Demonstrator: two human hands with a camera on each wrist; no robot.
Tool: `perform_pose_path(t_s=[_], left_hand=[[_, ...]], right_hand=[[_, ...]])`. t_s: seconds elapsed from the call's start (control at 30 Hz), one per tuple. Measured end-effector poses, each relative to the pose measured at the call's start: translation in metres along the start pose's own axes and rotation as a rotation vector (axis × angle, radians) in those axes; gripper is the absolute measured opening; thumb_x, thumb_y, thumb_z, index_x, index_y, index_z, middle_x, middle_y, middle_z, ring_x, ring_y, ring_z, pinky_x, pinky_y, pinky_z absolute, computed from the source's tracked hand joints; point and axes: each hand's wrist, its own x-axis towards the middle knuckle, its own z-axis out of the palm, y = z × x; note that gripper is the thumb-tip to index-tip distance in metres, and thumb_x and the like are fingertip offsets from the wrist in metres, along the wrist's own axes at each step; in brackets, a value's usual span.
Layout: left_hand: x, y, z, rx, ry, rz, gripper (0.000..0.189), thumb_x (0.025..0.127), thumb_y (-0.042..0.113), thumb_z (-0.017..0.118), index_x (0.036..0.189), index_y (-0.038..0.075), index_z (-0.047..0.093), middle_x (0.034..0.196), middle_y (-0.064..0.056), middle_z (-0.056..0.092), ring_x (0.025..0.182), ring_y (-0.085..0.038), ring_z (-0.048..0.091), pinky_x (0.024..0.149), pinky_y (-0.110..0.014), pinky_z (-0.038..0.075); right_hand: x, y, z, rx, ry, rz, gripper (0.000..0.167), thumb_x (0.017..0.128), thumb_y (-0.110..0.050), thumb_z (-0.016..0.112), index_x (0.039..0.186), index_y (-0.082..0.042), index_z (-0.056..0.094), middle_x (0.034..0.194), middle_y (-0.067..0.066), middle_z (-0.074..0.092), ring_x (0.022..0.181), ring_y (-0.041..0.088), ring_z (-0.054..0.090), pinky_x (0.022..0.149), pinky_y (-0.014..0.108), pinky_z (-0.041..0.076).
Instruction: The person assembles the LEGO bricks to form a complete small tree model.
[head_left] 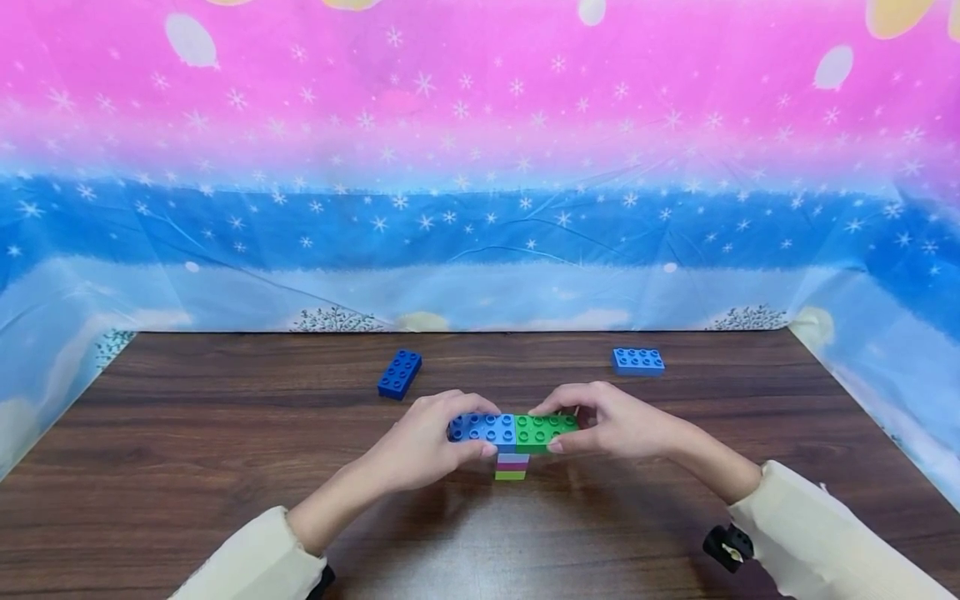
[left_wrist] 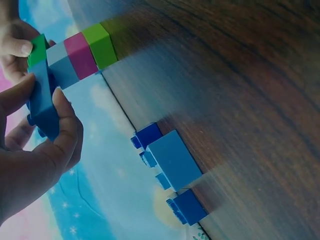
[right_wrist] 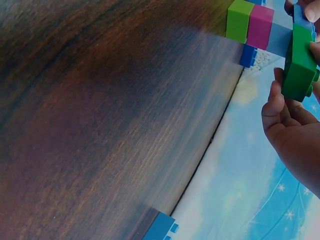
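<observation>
A small tower of toy building bricks stands on the table, with a lime-green brick (head_left: 511, 476) at the bottom, a magenta brick (left_wrist: 81, 55) over it and a pale blue brick (left_wrist: 60, 62) above that. Two longer bricks lie end to end across the top. My left hand (head_left: 431, 437) pinches the blue brick (head_left: 491, 428) on the left between thumb and fingers. On the right, the green brick (head_left: 542, 431) is gripped the same way by my right hand (head_left: 618, 421). Fingers partly cover both bricks' outer ends.
A dark blue brick (head_left: 400, 373) lies behind the left hand, and a lighter blue brick (head_left: 638, 361) at the back right. In the left wrist view, a larger-looking blue brick (left_wrist: 175, 160) rests on the wooden table (head_left: 225, 433). A printed cloth (head_left: 480, 225) hangs behind.
</observation>
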Motion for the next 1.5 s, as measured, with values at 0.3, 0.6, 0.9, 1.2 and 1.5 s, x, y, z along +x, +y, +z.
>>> perform_pose_path(t_s=[0.3, 0.6, 0.9, 1.2, 1.5], left_hand=[[0.002, -0.002, 0.000, -0.045, -0.005, -0.005, 0.031, 0.081, 0.015, 0.070, 0.111, 0.008, 0.063, 0.103, -0.004, 0.061, 0.087, -0.013, 0.055, 0.071, -0.029, 0.046], [-0.001, -0.004, 0.002, -0.019, 0.011, -0.006, 0.033, 0.082, 0.020, 0.069, 0.113, 0.011, 0.063, 0.098, -0.001, 0.060, 0.083, -0.011, 0.053, 0.069, -0.029, 0.044], [-0.002, -0.003, -0.002, -0.008, -0.014, 0.018, 0.036, 0.082, 0.021, 0.069, 0.116, 0.011, 0.061, 0.100, -0.002, 0.060, 0.085, -0.011, 0.053, 0.070, -0.029, 0.044], [-0.003, -0.005, -0.019, -0.015, -0.041, 0.069, 0.040, 0.083, 0.020, 0.068, 0.120, 0.007, 0.058, 0.112, -0.007, 0.060, 0.094, -0.016, 0.056, 0.072, -0.028, 0.048], [-0.008, -0.013, -0.046, 0.014, 0.042, 0.027, 0.037, 0.083, 0.018, 0.068, 0.119, 0.010, 0.059, 0.108, -0.005, 0.061, 0.096, -0.019, 0.057, 0.075, -0.032, 0.048]], right_hand=[[0.001, 0.000, 0.000, -0.016, 0.004, -0.006, 0.032, 0.086, -0.018, 0.065, 0.117, -0.012, 0.060, 0.102, -0.002, 0.059, 0.073, 0.015, 0.050, 0.063, 0.030, 0.045], [0.000, -0.001, 0.001, -0.016, 0.006, 0.015, 0.032, 0.085, -0.018, 0.065, 0.117, -0.012, 0.061, 0.101, -0.002, 0.059, 0.073, 0.016, 0.049, 0.064, 0.030, 0.044], [0.001, -0.001, 0.001, -0.024, 0.005, 0.009, 0.033, 0.085, -0.019, 0.065, 0.117, -0.012, 0.061, 0.101, -0.002, 0.059, 0.072, 0.016, 0.049, 0.063, 0.029, 0.044], [0.001, -0.002, 0.001, -0.025, 0.005, 0.015, 0.033, 0.085, -0.019, 0.065, 0.117, -0.013, 0.061, 0.101, -0.002, 0.059, 0.073, 0.016, 0.049, 0.062, 0.027, 0.043], [0.001, -0.002, 0.001, -0.029, 0.005, 0.013, 0.034, 0.085, -0.020, 0.066, 0.117, -0.012, 0.061, 0.102, -0.002, 0.059, 0.071, 0.015, 0.048, 0.060, 0.025, 0.042]])
